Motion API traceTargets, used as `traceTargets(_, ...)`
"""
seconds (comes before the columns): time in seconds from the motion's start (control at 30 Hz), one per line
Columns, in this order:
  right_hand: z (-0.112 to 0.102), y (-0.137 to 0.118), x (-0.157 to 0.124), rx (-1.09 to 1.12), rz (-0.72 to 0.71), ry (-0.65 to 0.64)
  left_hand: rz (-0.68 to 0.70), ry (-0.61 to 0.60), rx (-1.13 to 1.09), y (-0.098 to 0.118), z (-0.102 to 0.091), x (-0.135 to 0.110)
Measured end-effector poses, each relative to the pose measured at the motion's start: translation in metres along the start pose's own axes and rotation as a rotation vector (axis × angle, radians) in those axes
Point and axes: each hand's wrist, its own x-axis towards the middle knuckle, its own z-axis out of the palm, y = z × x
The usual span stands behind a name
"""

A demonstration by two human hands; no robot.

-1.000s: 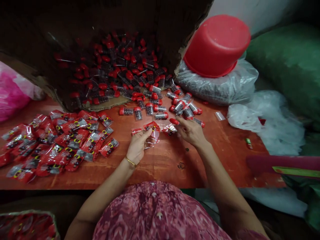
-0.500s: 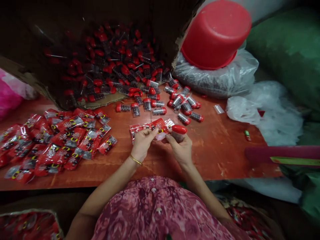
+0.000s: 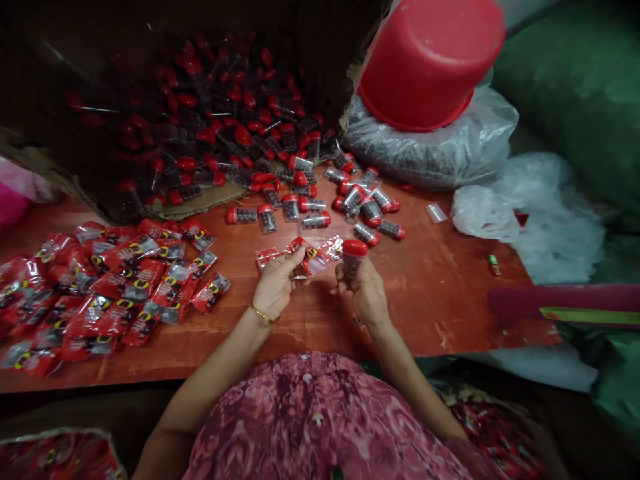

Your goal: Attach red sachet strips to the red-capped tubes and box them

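My left hand (image 3: 274, 283) pinches a small red printed plastic packet (image 3: 314, 260) with a clear end, in front of my body. More red packets (image 3: 265, 257) lie on the table just beyond those fingers. In my right hand (image 3: 369, 293) is a small clear bottle with a red cap (image 3: 354, 250), held upright with dark beads inside. The two hands are a little apart, with the packet's clear end between them. Several similar red-capped bottles (image 3: 316, 220) lie on the table beyond my hands.
At the left is a heap of filled red packets (image 3: 120, 287). A cardboard box (image 3: 210, 203) spills many bottles at the back. A red tub (image 3: 433, 60) sits upside down on a plastic sack (image 3: 425, 157). Clear bags (image 3: 550, 213) and a purple roll (image 3: 520, 303) are at the right.
My hands have drawn apart. The bottle in my right hand has turned from tilted to upright, and the packet in my left hand now shows its clear end.
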Motion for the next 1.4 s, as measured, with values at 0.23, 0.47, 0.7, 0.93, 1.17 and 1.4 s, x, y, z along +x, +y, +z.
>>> traceTargets(0.23, -0.025, -0.021, -0.02, -0.699, -0.508, -0.178, 0.039, -0.002, 0.002, -0.003, -0.002, -0.002)
traceTargets(0.47, -0.027, -0.023, -0.019, -0.896, -0.655, -0.143, 0.157, 0.02, 0.136, -0.004, -0.003, -0.007)
traceTargets(0.7, -0.022, -0.016, -0.016, -0.85, -0.697, -0.043, 0.19, 0.045, 0.215, -0.005, 0.0, -0.01)
traceTargets(0.93, -0.003, -0.009, -0.016, -0.772, -0.662, -0.015, 0.213, -0.012, 0.047, -0.017, 0.01, -0.012)
traceTargets(1.17, 0.025, -0.004, -0.015, -0.712, -0.647, 0.115, 0.175, -0.071, -0.073, -0.021, 0.007, -0.007)
traceTargets(1.4, 0.037, -0.004, -0.011, -0.554, -0.563, 0.066, 0.33, -0.122, -0.027, -0.027, 0.002, -0.004)
